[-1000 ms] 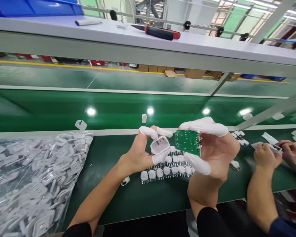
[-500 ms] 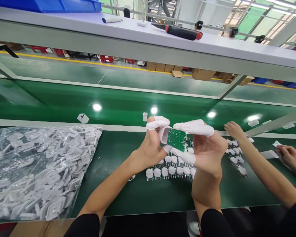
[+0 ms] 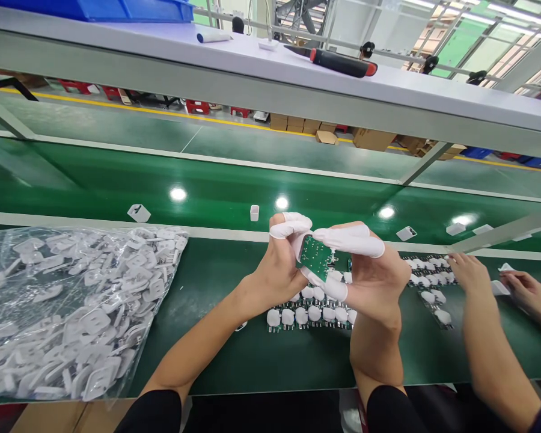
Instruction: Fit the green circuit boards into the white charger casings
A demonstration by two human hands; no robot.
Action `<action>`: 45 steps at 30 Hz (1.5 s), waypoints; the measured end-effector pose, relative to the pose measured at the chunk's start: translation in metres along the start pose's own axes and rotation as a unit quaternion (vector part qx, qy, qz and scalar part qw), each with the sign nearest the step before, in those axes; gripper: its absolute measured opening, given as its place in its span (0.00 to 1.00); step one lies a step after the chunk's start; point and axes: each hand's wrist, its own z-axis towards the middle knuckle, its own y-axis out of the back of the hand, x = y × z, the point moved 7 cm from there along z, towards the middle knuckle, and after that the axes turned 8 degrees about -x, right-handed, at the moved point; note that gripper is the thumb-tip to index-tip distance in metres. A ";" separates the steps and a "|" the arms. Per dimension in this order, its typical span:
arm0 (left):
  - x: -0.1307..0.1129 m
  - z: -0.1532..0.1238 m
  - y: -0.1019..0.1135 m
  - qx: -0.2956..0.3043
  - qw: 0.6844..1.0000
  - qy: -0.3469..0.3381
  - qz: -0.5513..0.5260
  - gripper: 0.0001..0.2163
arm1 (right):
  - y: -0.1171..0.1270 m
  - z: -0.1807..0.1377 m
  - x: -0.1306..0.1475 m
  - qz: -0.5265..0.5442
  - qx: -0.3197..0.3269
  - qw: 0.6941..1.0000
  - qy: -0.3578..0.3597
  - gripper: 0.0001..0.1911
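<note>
My left hand [image 3: 274, 261] is closed around a white plastic housing [image 3: 297, 245], mostly hidden by the fingers. A green circuit board [image 3: 314, 257] sits partly inside the housing's open end, its soldered face towards me. My right hand [image 3: 373, 273] pinches that board by its edges, thumb below and fingers above. White finger cots cover several fingertips on both hands. Beneath them, rows of circuit boards with round white tops [image 3: 314, 313] lie on the green work surface, partly covered by my right hand.
On the left lies a clear bag of white plastic parts [image 3: 94, 313]. White housings [image 3: 139, 213] ride on the green belt [image 3: 216, 198] beyond. A co-worker's hands [image 3: 471, 273] work at right near more boards [image 3: 433, 278]. Black-and-red pliers [image 3: 342, 62] rest on the shelf above.
The board has moved left, deeper into the housing, with my right hand following. Housings on the belt have shifted left, and another now shows at right. The co-worker's nearer hand has moved right.
</note>
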 end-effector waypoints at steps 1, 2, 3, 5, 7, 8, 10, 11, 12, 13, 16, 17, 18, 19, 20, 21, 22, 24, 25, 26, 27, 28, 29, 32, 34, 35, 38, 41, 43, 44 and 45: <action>0.000 0.000 0.000 -0.001 1.000 -0.001 0.002 0.33 | -0.001 0.004 0.004 0.018 -0.014 1.000 0.010 0.29; 0.000 -0.001 0.000 -0.001 1.000 -0.002 0.004 0.33 | 0.000 0.007 0.007 0.031 -0.028 0.999 0.019 0.31; 0.000 -0.001 0.000 -0.001 1.000 -0.003 0.007 0.33 | 0.002 0.010 0.007 0.040 -0.037 0.998 0.025 0.32; 0.000 -0.002 -0.001 0.003 1.000 -0.003 0.010 0.33 | 0.005 0.014 0.007 0.048 -0.040 0.998 0.030 0.32; 0.000 -0.001 -0.002 0.007 1.000 -0.002 0.011 0.33 | 0.007 0.015 0.007 0.050 -0.036 0.998 0.031 0.31; 0.000 -0.001 -0.002 0.009 1.000 0.000 0.012 0.32 | 0.007 0.015 0.007 0.048 -0.032 0.998 0.029 0.30; 0.000 -0.001 -0.002 0.012 1.000 0.004 0.013 0.31 | 0.007 0.014 0.006 0.041 -0.027 0.999 0.023 0.30; 0.000 -0.001 -0.002 0.013 1.000 0.004 0.013 0.31 | 0.007 0.013 0.006 0.032 -0.023 0.999 0.021 0.30; 0.000 -0.001 -0.002 0.012 1.000 0.005 0.011 0.30 | 0.008 0.013 0.005 0.019 -0.018 0.999 0.021 0.31; -0.001 -0.001 -0.002 0.012 1.000 0.004 0.009 0.30 | 0.008 0.012 0.004 0.001 -0.010 1.000 0.025 0.33; -0.001 -0.002 -0.003 0.016 1.000 0.014 0.008 0.30 | 0.006 0.010 0.003 -0.053 0.015 0.998 0.041 0.37; 0.000 -0.002 -0.003 0.017 1.000 0.019 0.007 0.30 | 0.005 0.010 0.004 -0.062 0.018 0.997 0.043 0.39; 0.000 -0.002 -0.004 0.018 1.000 0.025 0.005 0.29 | 0.004 0.011 0.005 -0.066 0.017 0.997 0.044 0.39; 0.001 -0.002 -0.004 0.018 0.999 0.030 0.003 0.29 | 0.003 0.012 0.006 -0.066 0.015 0.997 0.045 0.39; 0.001 -0.002 -0.005 0.015 0.999 0.035 -0.001 0.28 | 0.001 0.014 0.008 -0.064 0.013 0.997 0.046 0.38; 0.000 -0.001 -0.005 0.011 0.999 0.035 -0.007 0.28 | 0.000 0.016 0.011 -0.062 0.012 0.997 0.049 0.37; -0.001 0.000 -0.005 0.008 0.999 0.036 -0.018 0.28 | -0.002 0.018 0.013 -0.061 0.013 0.997 0.052 0.35; -0.001 0.003 -0.004 0.008 0.997 0.055 -0.051 0.27 | -0.004 0.022 0.016 -0.058 0.019 0.996 0.060 0.36; -0.001 0.004 -0.003 0.016 0.994 0.077 -0.071 0.27 | -0.004 0.024 0.017 -0.052 0.024 0.996 0.067 0.38; 0.001 0.005 -0.003 0.030 0.989 0.108 -0.092 0.27 | -0.003 0.026 0.018 -0.043 0.031 0.996 0.074 0.41; 0.003 0.005 -0.003 0.047 0.981 0.149 -0.112 0.26 | -0.002 0.027 0.019 -0.032 0.043 0.995 0.082 0.43; 0.006 0.005 -0.003 0.066 0.970 0.194 -0.134 0.25 | -0.003 0.027 0.021 -0.022 0.060 0.994 0.092 0.44; 0.007 0.004 -0.003 0.084 0.955 0.237 -0.158 0.23 | -0.004 0.026 0.022 -0.016 0.079 0.991 0.103 0.45; 0.009 -0.001 -0.003 0.122 0.904 0.343 -0.225 0.23 | -0.011 0.024 0.022 -0.058 0.113 0.983 0.132 0.45; 0.011 -0.004 -0.003 0.127 0.883 0.382 -0.241 0.25 | -0.018 0.023 0.022 -0.102 0.102 0.978 0.148 0.43; 0.012 -0.004 -0.002 0.124 0.878 0.393 -0.243 0.26 | -0.021 0.023 0.021 -0.116 0.092 0.977 0.156 0.41; 0.019 -0.002 0.002 0.117 0.868 0.397 -0.273 0.27 | -0.026 0.023 0.022 -0.120 0.054 0.975 0.179 0.36; 0.022 0.003 0.005 0.155 0.853 0.371 -0.334 0.28 | -0.023 0.024 0.021 -0.100 0.013 0.978 0.183 0.35; 0.025 0.008 0.010 0.167 0.851 0.349 -0.357 0.26 | -0.020 0.025 0.020 -0.079 0.005 0.981 0.178 0.36; 0.026 0.010 0.013 0.160 0.854 0.341 -0.358 0.25 | -0.020 0.025 0.019 -0.068 0.008 0.982 0.175 0.37; 0.028 0.012 0.016 0.147 0.860 0.336 -0.355 0.25 | -0.019 0.025 0.018 -0.061 0.010 0.983 0.174 0.38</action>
